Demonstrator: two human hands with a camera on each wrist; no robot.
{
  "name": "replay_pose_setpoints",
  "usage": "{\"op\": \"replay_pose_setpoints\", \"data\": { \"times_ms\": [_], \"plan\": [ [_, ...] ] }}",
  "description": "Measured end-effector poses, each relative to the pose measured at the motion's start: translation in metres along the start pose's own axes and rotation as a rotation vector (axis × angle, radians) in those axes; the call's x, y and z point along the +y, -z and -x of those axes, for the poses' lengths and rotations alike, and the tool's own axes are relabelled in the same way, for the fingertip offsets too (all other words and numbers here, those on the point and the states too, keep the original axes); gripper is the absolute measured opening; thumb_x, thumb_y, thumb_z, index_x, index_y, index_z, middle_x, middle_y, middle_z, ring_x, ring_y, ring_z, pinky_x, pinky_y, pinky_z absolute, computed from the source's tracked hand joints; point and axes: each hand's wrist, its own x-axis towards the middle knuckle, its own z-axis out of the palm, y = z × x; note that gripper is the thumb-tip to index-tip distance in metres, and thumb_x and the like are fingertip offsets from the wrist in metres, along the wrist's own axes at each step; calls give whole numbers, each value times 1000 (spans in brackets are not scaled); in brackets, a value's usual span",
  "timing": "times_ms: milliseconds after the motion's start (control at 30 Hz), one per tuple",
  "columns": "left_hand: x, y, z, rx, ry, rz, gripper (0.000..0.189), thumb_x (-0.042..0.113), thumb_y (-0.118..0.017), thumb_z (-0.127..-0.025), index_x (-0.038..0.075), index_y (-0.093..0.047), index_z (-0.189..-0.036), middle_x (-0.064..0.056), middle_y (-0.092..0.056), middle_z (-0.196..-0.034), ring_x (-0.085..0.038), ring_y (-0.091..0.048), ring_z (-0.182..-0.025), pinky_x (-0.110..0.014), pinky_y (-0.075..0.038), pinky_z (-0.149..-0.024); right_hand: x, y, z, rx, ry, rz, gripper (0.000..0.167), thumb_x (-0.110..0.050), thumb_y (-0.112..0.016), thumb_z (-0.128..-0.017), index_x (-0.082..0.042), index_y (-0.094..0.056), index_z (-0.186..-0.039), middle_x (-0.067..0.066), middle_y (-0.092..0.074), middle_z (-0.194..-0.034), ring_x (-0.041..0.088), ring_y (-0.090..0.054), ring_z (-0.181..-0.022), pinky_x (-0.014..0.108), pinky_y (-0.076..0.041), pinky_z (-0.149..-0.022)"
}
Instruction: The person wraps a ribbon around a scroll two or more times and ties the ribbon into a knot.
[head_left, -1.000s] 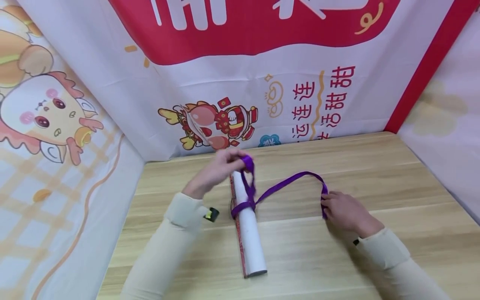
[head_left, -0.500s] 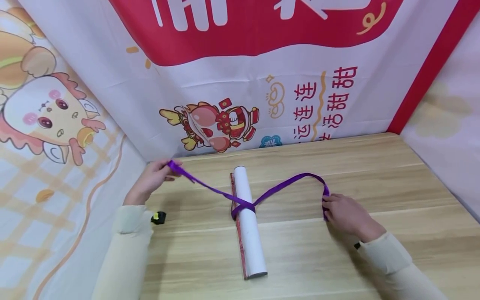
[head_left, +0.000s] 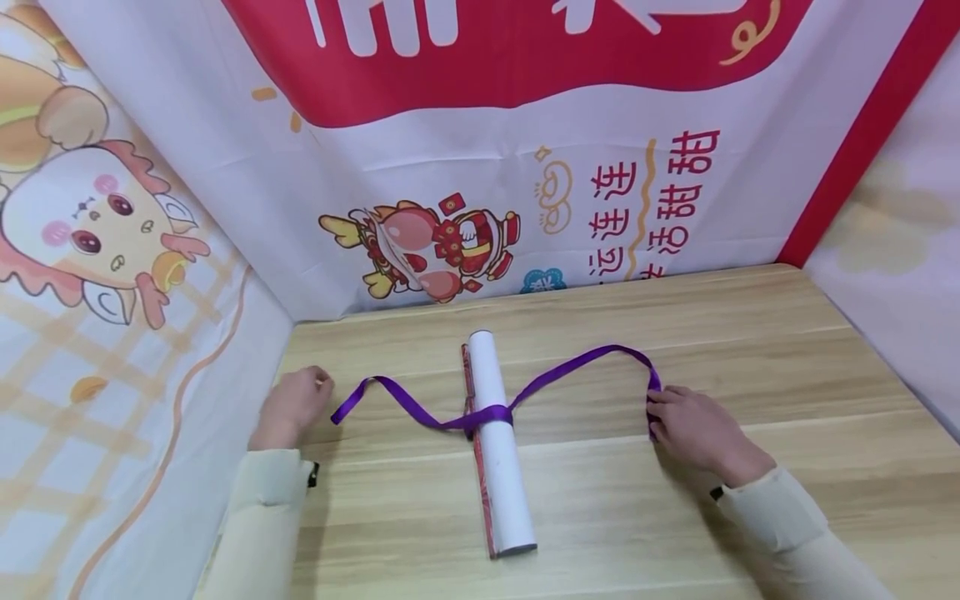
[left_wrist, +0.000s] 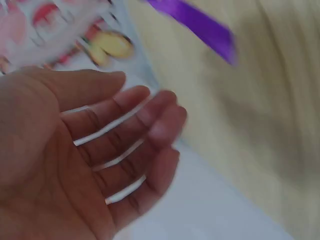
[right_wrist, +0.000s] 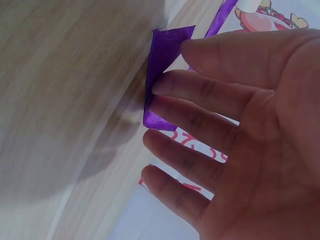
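A purple ribbon point(head_left: 418, 408) is looped once around the middle of a white tube point(head_left: 504, 483). Lying along the tube's left side is a narrow red-patterned strip point(head_left: 485, 500), also inside the loop. My left hand point(head_left: 294, 404) hovers left of the ribbon's left tail, holding nothing; its fingers are spread and slightly bent in the left wrist view. At the ribbon's right tail point(right_wrist: 165, 55), my right hand point(head_left: 697, 429) touches it with index and middle fingertips. In the right wrist view those fingers are nearly straight, and the thumb point(right_wrist: 215, 55) stands apart from them at the tail's edge.
The wooden tabletop point(head_left: 600, 517) carries the tube and ribbon. A white printed cloth point(head_left: 420, 150) with red lettering hangs behind the table's back edge. Another printed cloth point(head_left: 135, 400) stands close along the left, and a pale one point(head_left: 885, 292) along the right.
My left hand drew the left ribbon tail from above the tube out to the left, then let it go; the tail now lies on the table. The right hand has stayed in place.
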Motion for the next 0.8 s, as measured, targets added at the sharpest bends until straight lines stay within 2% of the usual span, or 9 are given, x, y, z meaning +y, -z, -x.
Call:
{"op": "replay_pose_setpoints", "data": {
  "times_ms": [100, 233, 367, 433, 567, 700, 800],
  "plan": [
    [45, -12, 16, 69, -114, 46, 32, 20, -55, -106, -3, -70, -123, -24, -76, -115, -38, -73, -99, -55, -59, -88, 0, 0, -1, -19, -14, -18, 28, -15, -73, -94, 2, -77, -115, 23, -72, -130, 50, -64, -123, 62, -52, -106],
    [104, -35, 39, 34, -249, 98, 29, 22, -67, -103, 3, -73, -123, -12, -78, -110, -25, -74, -96, -46, -61, -87, 0, 1, -2, -33, -10, -20, 28, -18, -73, -95, 1, -77, -115, 23, -72, -131, 50, -64, -124, 62, -52, -105],
    [138, -56, 50, 13, -346, 58, 33, 23, -75, -99, 6, -72, -128, -11, -76, -122, -29, -73, -114, -47, -59, -99, 0, 4, -4, -35, -33, -35, 26, -18, -73, -94, 0, -78, -112, 23, -72, -129, 51, -63, -123, 64, -53, -101],
    [147, -64, 50, 16, -383, 31, 35, 21, -78, -96, 6, -73, -127, -12, -75, -126, -32, -70, -121, -49, -57, -104, -4, 7, -5, -13, -57, -59, 19, -18, -73, -95, -3, -79, -104, 22, -73, -127, 50, -64, -121, 63, -54, -101],
    [151, -73, 44, 21, -438, -31, 21, 11, -81, -90, 8, -77, -111, -10, -78, -106, -30, -74, -100, -47, -61, -90, -25, 15, -18, 49, -52, -122, 13, -16, -69, -97, -6, -77, -94, 21, -72, -120, 44, -66, -115, 59, -55, -100],
    [150, -74, 37, 34, -426, -102, 14, 7, -81, -88, 13, -78, -101, -5, -79, -95, -26, -74, -88, -43, -60, -78, -53, 24, -41, 30, -6, -206, 22, -14, -66, -100, 1, -77, -111, 22, -71, -125, 43, -66, -120, 59, -53, -106],
    [152, -71, 32, 46, -383, -82, 17, 9, -80, -91, 13, -79, -107, -5, -80, -102, -25, -75, -93, -42, -61, -81, -69, 27, -60, -27, 0, -287, 30, -15, -66, -102, 3, -72, -124, 23, -69, -133, 44, -63, -129, 59, -49, -112]
  ]
}}
